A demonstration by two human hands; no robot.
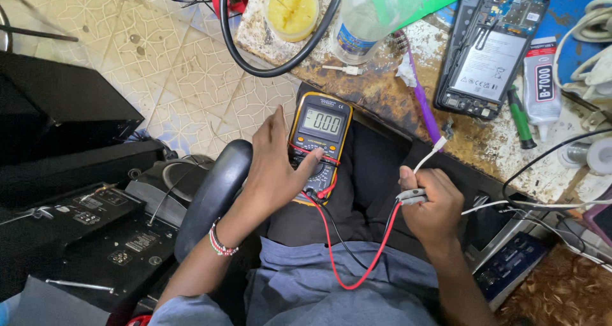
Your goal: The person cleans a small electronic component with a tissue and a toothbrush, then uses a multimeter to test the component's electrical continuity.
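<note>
Yellow-cased and rigid, the multimeter (319, 144) is propped on the person's lap, just below the near edge of the stained workbench (382, 93). It is judged light but breakable at its display, so it is best gripped by the rubbery sides rather than across the screen. Its selector dial is pressed by the thumb of the left hand (274, 173), whose other fingers are spread loosely along the case's left side, not closed around it. Red and black test leads (357, 262) run limp from the meter's lower sockets; these are soft and would tangle easily. Smaller still, the probe tips and a white cable end (428, 157) are pinched together in the clenched right hand (433, 205), below the bench's near edge.
</note>
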